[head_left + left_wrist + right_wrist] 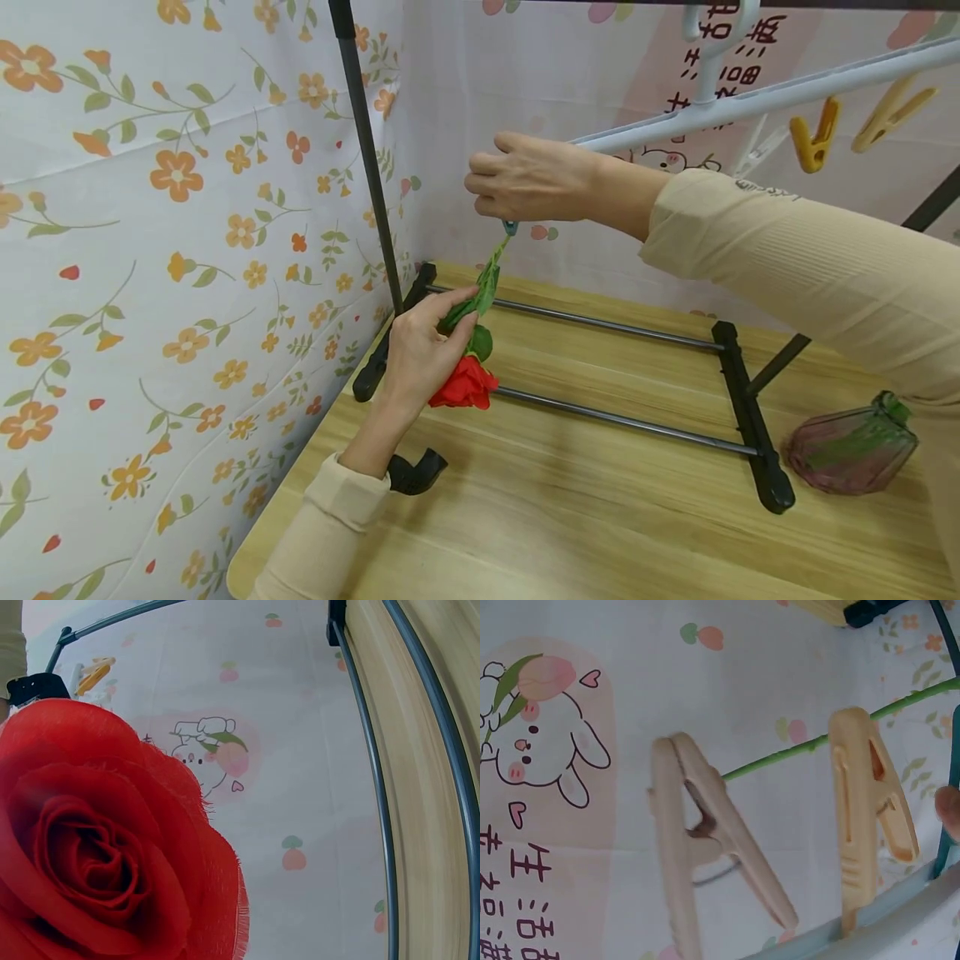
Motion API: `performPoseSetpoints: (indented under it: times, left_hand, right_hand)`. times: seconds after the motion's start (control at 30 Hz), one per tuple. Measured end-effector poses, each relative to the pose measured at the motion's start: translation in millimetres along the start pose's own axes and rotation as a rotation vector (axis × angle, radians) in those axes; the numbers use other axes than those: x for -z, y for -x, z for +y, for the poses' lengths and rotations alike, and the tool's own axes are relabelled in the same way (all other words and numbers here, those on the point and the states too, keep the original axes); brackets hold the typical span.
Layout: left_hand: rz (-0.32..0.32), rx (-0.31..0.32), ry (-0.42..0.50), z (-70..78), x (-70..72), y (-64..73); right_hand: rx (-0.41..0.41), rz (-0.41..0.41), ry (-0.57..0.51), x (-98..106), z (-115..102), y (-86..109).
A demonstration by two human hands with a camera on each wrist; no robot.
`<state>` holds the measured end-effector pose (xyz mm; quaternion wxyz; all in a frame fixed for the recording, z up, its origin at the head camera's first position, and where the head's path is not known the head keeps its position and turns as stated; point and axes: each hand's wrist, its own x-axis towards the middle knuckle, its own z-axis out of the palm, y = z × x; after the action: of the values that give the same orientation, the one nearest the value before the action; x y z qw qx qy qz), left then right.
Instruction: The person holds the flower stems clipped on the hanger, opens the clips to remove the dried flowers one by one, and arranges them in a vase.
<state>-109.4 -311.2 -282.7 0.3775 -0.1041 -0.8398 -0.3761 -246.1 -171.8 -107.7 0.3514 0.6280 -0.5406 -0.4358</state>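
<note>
An artificial red rose [465, 385] hangs head-down, its green stem and leaves [486, 287] reaching up to a teal clothespin [510, 227]. My left hand [423, 350] pinches the leafy stem just above the bloom between thumb and fingers. Higher up, my right hand [532, 179] grips the teal clothespin at the end of a white hanger [697, 117], covering most of the clip. In the right wrist view a fingertip [949, 810] touches the teal clip's edge, and a green stem [780, 757] runs behind other clips. The bloom [97, 847] fills the left wrist view's lower left.
Yellow [813, 137] and beige clothespins [892, 112] hang from the hanger. A black rack base [757, 425] with metal rods stands on the wooden table [585, 517]. At right lies a pink translucent vase [851, 446]. A black curved object [416, 473] shows beside the left wrist.
</note>
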Motion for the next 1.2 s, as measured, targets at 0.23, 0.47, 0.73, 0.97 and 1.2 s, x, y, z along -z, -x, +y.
performPoseSetpoints:
  times: [0.23,0.47,0.73,0.97,1.2]
  left_hand:
    - [-0.006,0.017,-0.009,2.7,-0.8,0.8]
    - [-0.028,0.044,0.001,7.1,-2.3,0.4]
    - [-0.092,0.083,0.083,13.8,-3.9,1.8]
    - [-0.125,0.078,0.104,18.0,-5.2,1.4]
    - [-0.101,0.051,0.131,16.9,-8.4,2.3]
  right_hand:
    - [-0.095,0.091,-0.209,-4,-20,8.1]
    - [-0.200,0.183,-0.507,-16,-63,11.0]
    - [-0.276,0.265,-0.644,-25,-94,19.8]
    - [-0.308,0.343,-0.647,-29,-111,31.3]
    - [-0.401,0.467,-0.689,-32,-128,44.9]
